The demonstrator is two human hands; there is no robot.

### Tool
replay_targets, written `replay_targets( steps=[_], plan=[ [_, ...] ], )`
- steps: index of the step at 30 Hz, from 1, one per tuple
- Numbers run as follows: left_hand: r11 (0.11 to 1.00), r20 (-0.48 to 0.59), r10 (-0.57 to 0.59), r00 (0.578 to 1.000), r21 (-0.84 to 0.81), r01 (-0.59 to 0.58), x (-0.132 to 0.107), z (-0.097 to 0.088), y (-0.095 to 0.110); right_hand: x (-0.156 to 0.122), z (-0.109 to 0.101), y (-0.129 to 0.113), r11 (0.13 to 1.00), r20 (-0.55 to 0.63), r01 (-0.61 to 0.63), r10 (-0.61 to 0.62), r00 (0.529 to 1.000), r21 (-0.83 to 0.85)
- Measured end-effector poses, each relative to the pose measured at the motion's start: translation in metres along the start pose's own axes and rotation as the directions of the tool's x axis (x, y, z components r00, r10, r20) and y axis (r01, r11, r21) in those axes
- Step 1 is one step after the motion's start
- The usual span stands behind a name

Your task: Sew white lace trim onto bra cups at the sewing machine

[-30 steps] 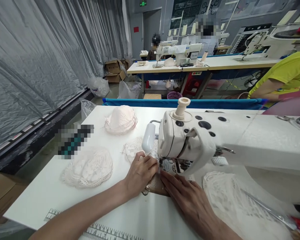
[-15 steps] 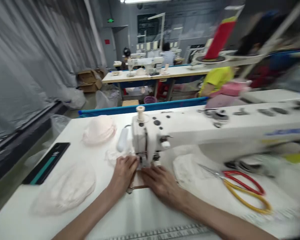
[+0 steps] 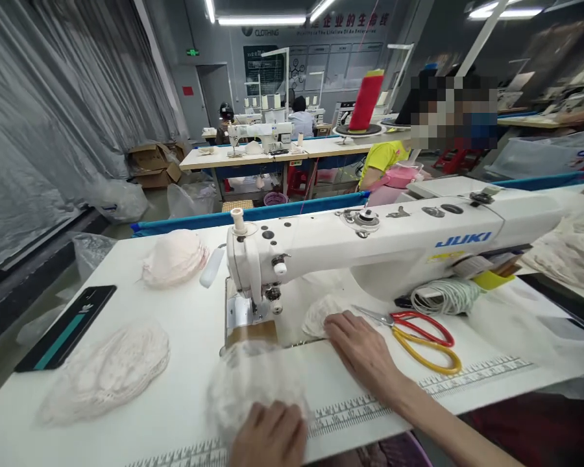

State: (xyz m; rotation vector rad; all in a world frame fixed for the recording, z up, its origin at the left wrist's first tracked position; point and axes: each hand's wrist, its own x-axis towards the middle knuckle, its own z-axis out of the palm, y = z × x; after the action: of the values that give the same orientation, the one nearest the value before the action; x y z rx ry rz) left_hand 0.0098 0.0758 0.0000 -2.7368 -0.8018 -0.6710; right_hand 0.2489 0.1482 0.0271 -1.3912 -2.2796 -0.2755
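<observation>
My left hand (image 3: pixel 270 434) is at the table's front edge, fingers curled on a thin white lace piece (image 3: pixel 250 379) that is smeared by motion. To the right, my right hand (image 3: pixel 363 350) has its fingers closed over the edge of another white lace piece (image 3: pixel 316 316); its thumb is hidden. Both hands are clear of the white sewing machine (image 3: pixel 246 259), whose needle area stands above a metal plate and a brown patch (image 3: pixel 253 334). Scissors (image 3: pixel 418 334) with one red and one yellow handle lie just beyond my right hand.
On the left lie a lace stack (image 3: pixel 114 366), a pale pink cup-shaped stack (image 3: pixel 175 256) and a black-and-teal box (image 3: pixel 65 331). A printed ruler (image 3: pixel 345 415) runs along the front edge. Coiled cord (image 3: pixel 445 297) sits under the machine arm. A person in a yellow top (image 3: pixel 382 162) is beyond.
Both hands have left the needle area. My left hand came toward the front edge with a lace piece; my right hand moved right onto another lace piece. The view has shifted right.
</observation>
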Motion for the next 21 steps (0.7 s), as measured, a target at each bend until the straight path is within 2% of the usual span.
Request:
replay_targets(
  steps=[2, 4, 5, 6, 7, 8, 9, 10, 11, 12, 13, 14, 15, 17, 19, 21],
  plan=[
    [0.983, 0.017, 0.078, 0.997, -0.167, -0.074, 0.024, 0.002, 0.011, 0.002, 0.001, 0.007, 0.998, -0.050, -0.028, 0.031, 0.998, 0.054],
    [0.911, 0.096, 0.122, 0.988, -0.405, -0.074, 0.047, -0.003, 0.015, 0.007, -0.012, 0.010, 0.993, -0.131, -0.075, 0.087, 0.988, 0.095],
    [0.837, 0.126, 0.113, 0.986, -0.547, -0.026, 0.057, -0.008, 0.014, 0.011, -0.024, 0.010, 0.989, -0.172, -0.093, 0.111, 0.979, 0.111],
    [0.719, 0.161, 0.058, 0.985, -0.692, 0.071, 0.064, -0.013, 0.012, 0.015, -0.036, 0.007, 0.985, -0.228, -0.112, 0.141, 0.963, 0.135],
    [0.555, 0.213, -0.044, 0.976, -0.807, 0.201, 0.069, -0.020, 0.008, 0.019, -0.049, 0.002, 0.984, -0.292, -0.110, 0.147, 0.945, 0.140],
    [0.338, 0.285, -0.173, 0.943, -0.882, 0.328, 0.072, -0.027, 0.002, 0.022, -0.059, -0.006, 0.986, -0.312, -0.086, 0.128, 0.941, 0.145],
    [0.088, 0.372, -0.297, 0.879, -0.906, 0.413, 0.071, -0.034, -0.006, 0.025, -0.067, -0.017, 0.988, -0.315, -0.029, 0.076, 0.946, 0.153],
    [-0.154, 0.464, -0.390, 0.795, -0.884, 0.441, 0.069, -0.040, -0.015, 0.028, -0.071, -0.031, 0.984, -0.303, 0.050, 0.004, 0.953, 0.170],
    [-0.354, 0.544, -0.447, 0.710, -0.837, 0.418, 0.064, -0.045, -0.026, 0.030, -0.072, -0.046, 0.970, -0.271, 0.130, -0.071, 0.960, 0.206],
    [-0.492, 0.606, -0.472, 0.641, -0.784, 0.379, 0.057, -0.050, -0.037, 0.032, -0.069, -0.060, 0.943, -0.233, 0.220, -0.162, 0.959, 0.250],
    [-0.567, 0.654, -0.481, 0.584, -0.740, 0.362, 0.049, -0.053, -0.048, 0.033, -0.063, -0.074, 0.908, -0.171, 0.290, -0.247, 0.954, 0.302],
    [-0.596, 0.690, -0.498, 0.526, -0.712, 0.370, 0.041, -0.055, -0.058, 0.033, -0.056, -0.086, 0.867, -0.102, 0.351, -0.337, 0.936, 0.353],
    [-0.588, 0.714, -0.514, 0.476, -0.697, 0.410, 0.032, -0.056, -0.067, 0.031, -0.048, -0.094, 0.829, -0.041, 0.391, -0.410, 0.911, 0.399],
    [-0.507, 0.726, -0.554, 0.407, -0.682, 0.527, 0.016, -0.057, -0.079, 0.025, -0.033, -0.099, 0.800, 0.026, 0.386, -0.446, 0.895, 0.459],
    [-0.373, 0.703, -0.595, 0.389, -0.670, 0.642, 0.006, -0.057, -0.084, 0.015, -0.021, -0.088, 0.848, 0.043, 0.285, -0.339, 0.940, 0.446],
    [-0.236, 0.665, -0.622, 0.413, -0.662, 0.711, 0.003, -0.056, -0.085, 0.003, -0.011, -0.067, 0.918, 0.068, 0.185, -0.222, 0.973, 0.349]
  ],
)
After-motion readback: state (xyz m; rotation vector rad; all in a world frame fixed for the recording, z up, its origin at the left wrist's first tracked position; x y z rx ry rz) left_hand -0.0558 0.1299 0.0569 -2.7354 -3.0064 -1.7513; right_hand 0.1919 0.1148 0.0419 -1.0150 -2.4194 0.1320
